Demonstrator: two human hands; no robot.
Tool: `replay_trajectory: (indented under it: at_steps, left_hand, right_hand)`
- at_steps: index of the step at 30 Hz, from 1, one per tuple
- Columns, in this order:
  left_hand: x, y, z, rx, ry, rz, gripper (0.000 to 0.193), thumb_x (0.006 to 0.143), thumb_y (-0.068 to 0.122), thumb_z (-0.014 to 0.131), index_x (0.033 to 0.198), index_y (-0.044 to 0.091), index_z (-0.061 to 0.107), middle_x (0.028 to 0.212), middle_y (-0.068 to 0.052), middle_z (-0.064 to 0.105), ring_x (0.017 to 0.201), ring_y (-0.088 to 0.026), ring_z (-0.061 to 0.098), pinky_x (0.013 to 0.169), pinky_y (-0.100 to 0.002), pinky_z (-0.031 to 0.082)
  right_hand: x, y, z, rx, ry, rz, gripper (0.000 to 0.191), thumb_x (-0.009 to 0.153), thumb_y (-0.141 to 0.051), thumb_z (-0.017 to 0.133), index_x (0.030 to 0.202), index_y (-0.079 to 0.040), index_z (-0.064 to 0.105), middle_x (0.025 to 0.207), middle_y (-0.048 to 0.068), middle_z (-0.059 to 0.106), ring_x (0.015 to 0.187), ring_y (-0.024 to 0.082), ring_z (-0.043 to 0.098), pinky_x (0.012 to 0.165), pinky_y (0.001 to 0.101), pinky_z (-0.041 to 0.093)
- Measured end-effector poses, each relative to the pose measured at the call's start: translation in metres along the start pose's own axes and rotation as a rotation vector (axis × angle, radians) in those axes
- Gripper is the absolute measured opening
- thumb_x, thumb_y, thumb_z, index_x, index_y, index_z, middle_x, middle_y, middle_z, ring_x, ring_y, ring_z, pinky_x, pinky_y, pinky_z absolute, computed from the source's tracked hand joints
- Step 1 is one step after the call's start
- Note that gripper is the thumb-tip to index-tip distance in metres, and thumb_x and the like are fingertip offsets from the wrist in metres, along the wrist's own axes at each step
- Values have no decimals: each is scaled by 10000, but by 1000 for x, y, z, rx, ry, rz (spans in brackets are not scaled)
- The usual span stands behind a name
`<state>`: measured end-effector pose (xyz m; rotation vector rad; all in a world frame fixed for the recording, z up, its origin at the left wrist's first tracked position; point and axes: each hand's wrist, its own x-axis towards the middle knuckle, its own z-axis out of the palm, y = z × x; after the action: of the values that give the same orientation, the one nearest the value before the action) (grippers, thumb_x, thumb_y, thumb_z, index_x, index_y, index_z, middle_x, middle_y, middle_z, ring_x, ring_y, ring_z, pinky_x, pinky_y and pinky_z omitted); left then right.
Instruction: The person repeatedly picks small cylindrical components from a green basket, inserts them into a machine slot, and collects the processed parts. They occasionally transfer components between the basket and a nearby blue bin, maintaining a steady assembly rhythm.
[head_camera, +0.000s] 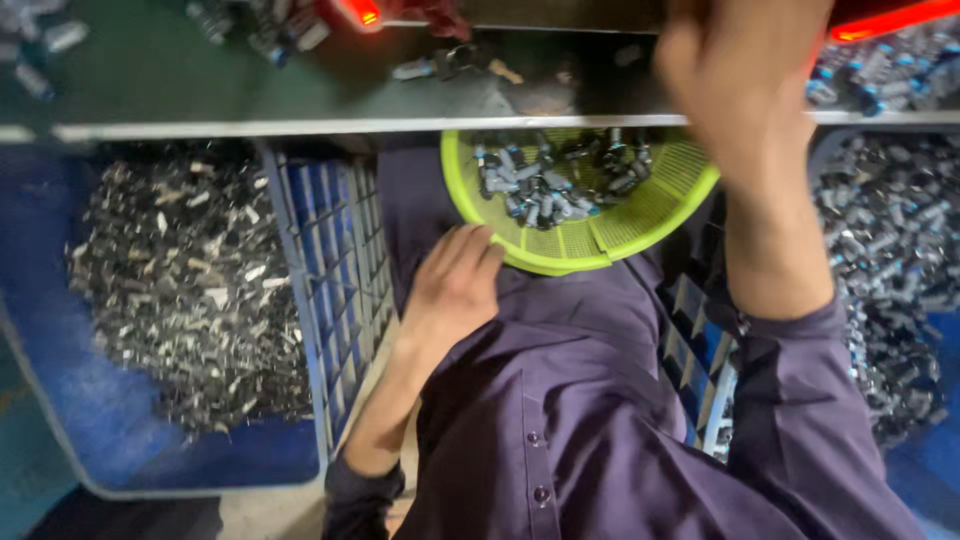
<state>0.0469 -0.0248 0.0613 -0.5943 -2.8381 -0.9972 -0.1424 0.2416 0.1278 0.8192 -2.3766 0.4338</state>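
Left hand (455, 285) grips the rim of the lime-green basket (650, 215) at its 8 o'clock edge; the basket sits in the lap below the bench edge (250, 127). Right hand (745, 85), raised at 1 o'clock, is blurred, so its grasp cannot be told. The basket holds a shallow layer of small metal parts (555, 180), while blue crates (330, 260) at 9 and 3 o'clock remain heaped.

Lime-green mesh basket (640, 215), fine grid pattern, holds grey-silver parts with blue tips (545, 180). Dark purple shirt (600, 400) bottom centre. Blue slatted crate (335, 260) at left, dull silver scrap (185, 280) inside. Dark green benchtop (180, 70) up top, red glow (365, 12) at the top edge.
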Motion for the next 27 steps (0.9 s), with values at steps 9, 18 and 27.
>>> replay_trajectory:
  at_steps: [9, 18, 27]
  left_hand:
    - [104, -65, 89, 371, -555, -213, 198, 1028, 107, 541, 1157, 79, 689, 1127, -142, 668, 1122, -317, 633, 932, -482, 526]
    - [76, -24, 86, 435, -36, 222, 385, 719, 125, 617, 1081, 1, 657, 1228, -199, 653, 1147, -344, 604, 994, -423, 526]
    - [96, -37, 97, 462, -272, -60, 305, 780, 99, 682, 1075, 22, 684, 1040, -137, 658, 979, -316, 617, 875, -446, 482]
  right_hand:
    - [-76, -88, 16, 292, -407, 192, 383, 754, 18, 709, 1133, -43, 726, 947, 99, 744, 801, 294, 700, 694, 413, 543]
    - [-144, -75, 26, 336, -316, 519, 245, 906, -78, 787, 1135, -63, 701, 941, 156, 713, 841, 367, 691, 760, 434, 538]
    - [-153, -16, 93, 37, -489, 450, 299, 879, -237, 819, 1019, -5, 692, 910, 243, 676, 843, 446, 622, 750, 545, 475]
